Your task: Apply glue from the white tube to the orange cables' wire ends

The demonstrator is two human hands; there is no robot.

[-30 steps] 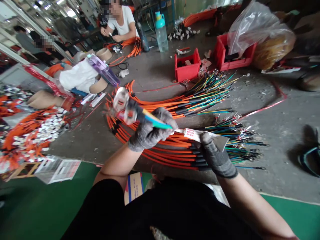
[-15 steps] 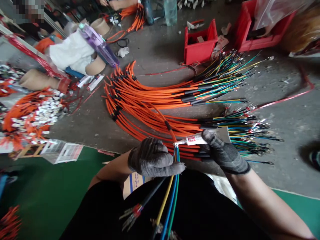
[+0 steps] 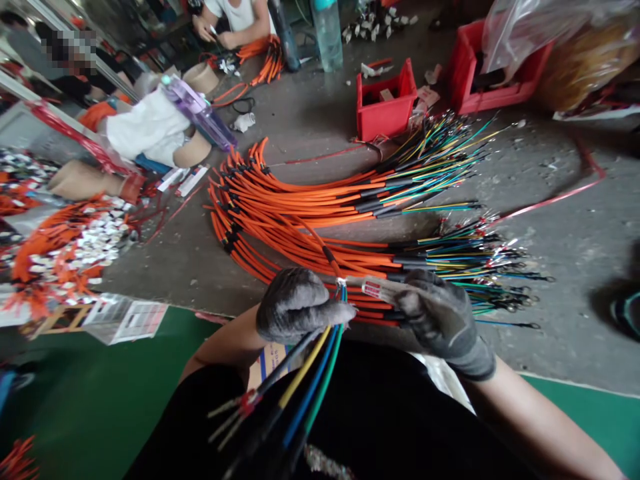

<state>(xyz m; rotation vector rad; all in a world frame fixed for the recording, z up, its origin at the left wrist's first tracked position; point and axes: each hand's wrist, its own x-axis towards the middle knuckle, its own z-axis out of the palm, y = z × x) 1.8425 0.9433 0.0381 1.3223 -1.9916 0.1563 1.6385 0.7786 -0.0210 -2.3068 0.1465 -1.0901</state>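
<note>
My left hand, in a grey glove, is closed around the split end of an orange cable. Black, yellow, blue and green wires fan out below it toward my body. The black one ends in a red piece with several bare tips. My right hand, gloved too, grips a white squeeze tube with a red label. Its nozzle points left at the spot where the wires leave the orange jacket, almost touching. Some whitish material shows at that spot.
Bundles of orange cables lie across the grey table. Behind stand two red bins, a water bottle and a purple bottle. White-tipped orange cables are heaped at left. Across the table, a person handles cables.
My right hand has turned and wrapped further around the tube, covering its flat end. The held wires have swung left at their lower ends. The camera view has shifted slightly.
</note>
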